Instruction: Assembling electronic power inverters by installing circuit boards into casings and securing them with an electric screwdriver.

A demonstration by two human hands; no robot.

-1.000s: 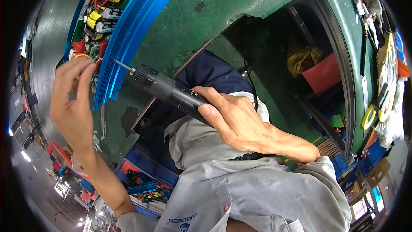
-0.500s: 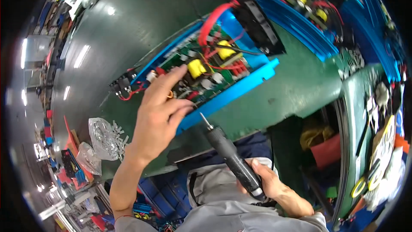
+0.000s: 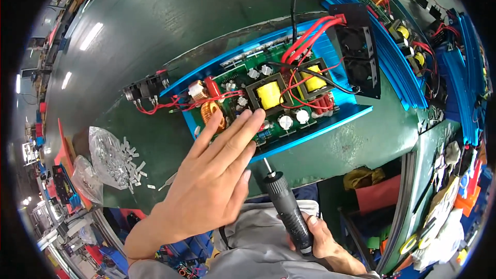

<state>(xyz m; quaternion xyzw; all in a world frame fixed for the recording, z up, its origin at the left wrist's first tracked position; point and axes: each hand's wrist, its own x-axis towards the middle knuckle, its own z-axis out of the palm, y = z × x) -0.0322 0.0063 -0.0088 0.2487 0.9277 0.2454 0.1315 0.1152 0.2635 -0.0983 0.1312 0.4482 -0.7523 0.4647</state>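
At the bench's front edge [image 3: 356,151], the right hand [image 3: 325,243] clasps a screwdriver [image 3: 288,206]; the left hand [image 3: 209,188] spreads over a circuit board [image 3: 243,79]. Seemingly positioning; next needs steady aim.

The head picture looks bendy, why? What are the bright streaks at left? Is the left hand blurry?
Head view, whole: fisheye bending, with dark corners; head view, left: probably reflected light on the shiny dark surface; head view, middle: the left hand looks fairly sharp.

The left hand [image 3: 212,191] was held palm down, with its fingers [image 3: 238,138] stretched forward; the right hand [image 3: 323,238] was curled firmly, nearer to the body.
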